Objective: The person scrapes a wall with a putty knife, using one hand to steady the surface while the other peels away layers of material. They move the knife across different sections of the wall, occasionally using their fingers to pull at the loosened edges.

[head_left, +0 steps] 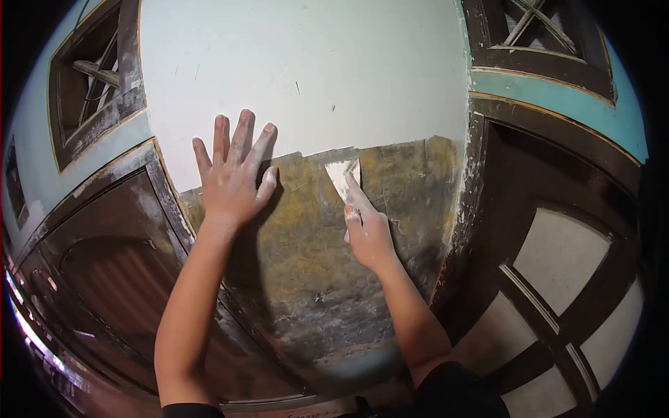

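Observation:
My right hand [368, 233] grips a putty knife [341, 175] with a whitish, smeared blade. The index finger lies along the blade, and its broad edge sits against the wall just below the ragged border of the white coating [306, 76]. Beneath that border the wall surface [306, 230] is bare, stained yellow-brown and grey. My left hand [233, 177] rests with fingers spread, mostly over the white coating, its heel over the bare part. White dust covers its fingers. The knife's handle is hidden inside my right hand.
A dark wooden door [115, 272] stands at left and a door with pale panels [568, 258] at right. Their frames bear white smears. Above them are vent openings with crossed bars [97, 73], [536, 28]. Small dark marks dot the white coating.

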The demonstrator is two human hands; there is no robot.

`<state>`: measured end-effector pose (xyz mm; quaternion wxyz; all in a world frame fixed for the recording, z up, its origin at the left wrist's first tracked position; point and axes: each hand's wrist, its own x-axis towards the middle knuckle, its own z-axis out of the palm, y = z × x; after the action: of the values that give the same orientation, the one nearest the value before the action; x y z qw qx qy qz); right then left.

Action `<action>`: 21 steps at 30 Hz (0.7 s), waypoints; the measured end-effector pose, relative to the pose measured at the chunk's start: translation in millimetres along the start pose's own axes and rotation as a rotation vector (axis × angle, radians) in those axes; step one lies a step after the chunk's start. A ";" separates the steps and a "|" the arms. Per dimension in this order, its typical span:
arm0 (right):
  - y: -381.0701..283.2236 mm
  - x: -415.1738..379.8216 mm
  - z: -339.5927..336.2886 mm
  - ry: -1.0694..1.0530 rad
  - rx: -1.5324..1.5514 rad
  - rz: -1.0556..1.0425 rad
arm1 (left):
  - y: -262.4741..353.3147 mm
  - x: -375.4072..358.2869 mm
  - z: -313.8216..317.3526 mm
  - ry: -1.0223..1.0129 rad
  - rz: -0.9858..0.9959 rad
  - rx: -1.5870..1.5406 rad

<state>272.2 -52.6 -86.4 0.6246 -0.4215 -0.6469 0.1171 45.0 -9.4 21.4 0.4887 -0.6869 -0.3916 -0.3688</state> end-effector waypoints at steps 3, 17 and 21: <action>-12.4 5.7 -8.6 -0.013 0.008 0.026 | 3.3 -2.9 7.7 0.035 -0.016 -0.001; -12.7 4.4 -18.9 -0.004 0.036 0.026 | 4.6 -3.6 7.0 -0.006 -0.037 0.061; -17.2 9.1 -24.1 -0.027 0.058 0.053 | 5.9 -3.9 6.4 0.003 -0.035 0.060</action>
<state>288.4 -66.0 -63.6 0.6245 -0.4185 -0.6403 0.1579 49.5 -5.2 14.1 0.5032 -0.6645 -0.4135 -0.3664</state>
